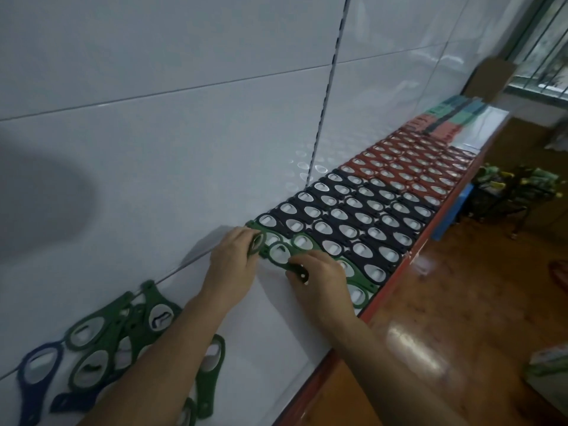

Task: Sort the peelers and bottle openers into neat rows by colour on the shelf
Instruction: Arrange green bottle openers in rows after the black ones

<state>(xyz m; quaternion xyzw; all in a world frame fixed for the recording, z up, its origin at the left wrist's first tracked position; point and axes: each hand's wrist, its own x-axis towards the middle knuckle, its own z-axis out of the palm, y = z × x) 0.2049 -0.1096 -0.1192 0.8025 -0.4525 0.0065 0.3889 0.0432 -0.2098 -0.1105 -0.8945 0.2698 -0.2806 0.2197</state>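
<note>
On the white shelf (276, 318) bottle openers lie in tidy rows: red ones (408, 167) farthest, then dark navy ones (353, 216), then a green row (307, 244) nearest. My left hand (230, 256) grips the ring end of a green opener (256, 241) at the back of the green row. My right hand (319, 278) pinches the handle end of another green opener (281, 255) lying beside it. A loose pile of green openers (116, 333) with a blue opener (37, 373) lies at the near left.
The shelf has a red front edge (408, 265) and a white panel wall behind with a slotted upright (325, 96). Red and teal flat items (442, 121) lie at the far end near a cardboard box (491, 78). Below right is a brown glossy floor with green goods (504, 179).
</note>
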